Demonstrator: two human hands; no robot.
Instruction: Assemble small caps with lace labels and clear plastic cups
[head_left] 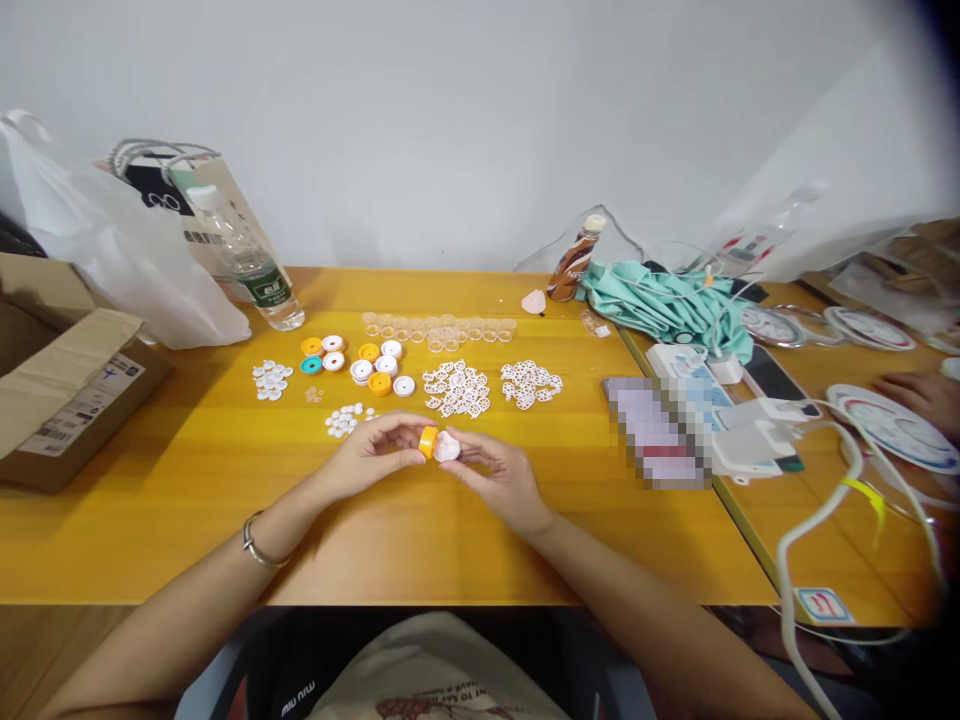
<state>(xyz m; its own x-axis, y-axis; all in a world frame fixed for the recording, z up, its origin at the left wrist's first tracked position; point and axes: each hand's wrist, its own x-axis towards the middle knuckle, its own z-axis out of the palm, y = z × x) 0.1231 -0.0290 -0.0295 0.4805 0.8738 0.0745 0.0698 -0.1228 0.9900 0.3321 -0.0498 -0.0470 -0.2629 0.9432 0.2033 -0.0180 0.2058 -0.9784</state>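
My left hand [373, 452] pinches a small orange round cap [427, 441] just above the yellow table [187, 500]. My right hand [499, 477] holds a pale white-pink heart-like piece [448, 447] against that cap. Beyond my hands lie white and orange round caps [379, 368], one teal cap [311, 365], small white discs [271, 379], a second cluster of white discs [343, 420], two heaps of white cut-out pieces [457, 390] [530, 383], and a row of clear small cups [439, 330].
A cardboard box [67, 400], a white plastic bag [127, 260] and a water bottle [251, 265] stand at the left. A brown drink bottle [574, 262], teal cloth [660, 305], white chargers and cables [757, 440] lie right. Another person's hand [922, 395] rests far right.
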